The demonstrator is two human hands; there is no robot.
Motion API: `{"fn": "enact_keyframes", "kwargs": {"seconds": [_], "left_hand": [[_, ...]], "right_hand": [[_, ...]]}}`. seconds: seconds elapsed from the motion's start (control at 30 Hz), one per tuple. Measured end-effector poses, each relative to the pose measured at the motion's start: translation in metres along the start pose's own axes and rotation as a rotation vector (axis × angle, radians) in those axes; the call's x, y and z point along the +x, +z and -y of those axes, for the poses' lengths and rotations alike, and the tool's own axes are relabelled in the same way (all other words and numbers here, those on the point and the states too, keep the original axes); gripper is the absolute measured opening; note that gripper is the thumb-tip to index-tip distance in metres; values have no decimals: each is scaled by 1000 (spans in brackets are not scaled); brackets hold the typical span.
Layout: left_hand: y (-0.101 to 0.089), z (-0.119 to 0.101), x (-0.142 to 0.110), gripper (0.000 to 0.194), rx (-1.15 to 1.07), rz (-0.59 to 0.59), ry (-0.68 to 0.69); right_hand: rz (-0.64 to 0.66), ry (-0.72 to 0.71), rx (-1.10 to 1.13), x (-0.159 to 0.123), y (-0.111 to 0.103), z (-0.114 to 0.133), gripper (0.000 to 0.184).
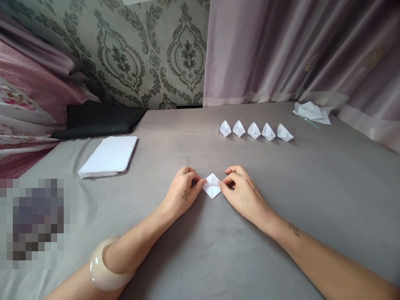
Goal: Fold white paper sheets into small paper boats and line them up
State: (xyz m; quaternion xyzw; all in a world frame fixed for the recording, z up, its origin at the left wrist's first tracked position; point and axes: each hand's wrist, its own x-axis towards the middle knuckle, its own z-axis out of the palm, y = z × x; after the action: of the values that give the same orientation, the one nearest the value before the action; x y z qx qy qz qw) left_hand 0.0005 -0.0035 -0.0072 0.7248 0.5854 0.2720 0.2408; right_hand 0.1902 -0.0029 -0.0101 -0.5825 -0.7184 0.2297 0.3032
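A small white folded paper in a diamond shape lies between my hands, with creases running up its middle and across it. My left hand pinches its left corner between thumb and fingers. At the opposite corner, the thumb and fingertips of my right hand grip the paper. Beyond them, several white folded paper boats stand in a row.
On the left lies a stack of white paper sheets, with a black cloth behind it. Crumpled or folded white papers and a thin greenish stick lie at the far right. Curtains hang behind the grey-covered surface.
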Motion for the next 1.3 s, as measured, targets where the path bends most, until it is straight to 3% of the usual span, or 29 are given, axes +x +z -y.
{"fn": "enact_keyframes", "kwargs": {"seconds": [0.33,0.87,1.0,1.17,1.3], "left_hand": [[-1,4,7,21,42,63,-16],[1,-1,3,22,286,84,70],[2,-1,4,10,286,60,213],[1,2,5,34,369,159,533],[-2,0,2,38,450,196,604]], "right_hand": [[88,83,17,5,-3,3,23],[101,6,-30,10,-4,-2,26],[141,-45,-88,10,-10,-9,19],[214,-63,-84,13,-20,-17,17],[249,-27,-23,19,-25,-23,13]]}}
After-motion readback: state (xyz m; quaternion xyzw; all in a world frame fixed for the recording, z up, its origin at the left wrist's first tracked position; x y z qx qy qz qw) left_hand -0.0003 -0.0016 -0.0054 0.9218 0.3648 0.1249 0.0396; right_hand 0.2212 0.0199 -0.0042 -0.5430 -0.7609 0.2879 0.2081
